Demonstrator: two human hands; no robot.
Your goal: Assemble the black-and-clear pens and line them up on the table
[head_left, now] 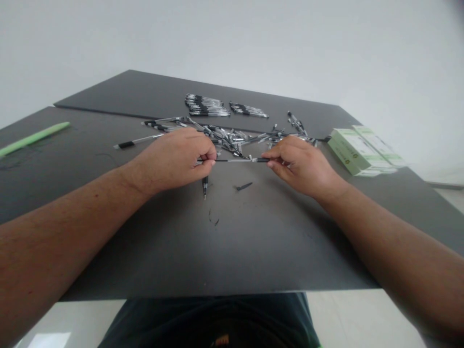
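My left hand pinches one end of a thin pen refill, dark near my fingers and clear further along. The refill stretches level across to my right hand, whose thumb and fingers are closed on the black grip of a pen barrel. How far the refill sits inside the barrel is too small to tell. Below my left fingers a pen with a black grip points its tip toward me, its upper part hidden by the hand. A black pen cap lies on the table between my hands.
Behind my hands spreads a loose heap of pens and parts. Two neat rows of pens lie further back. Green-and-white boxes stand at the right, and a long green stick lies far left on the dark table.
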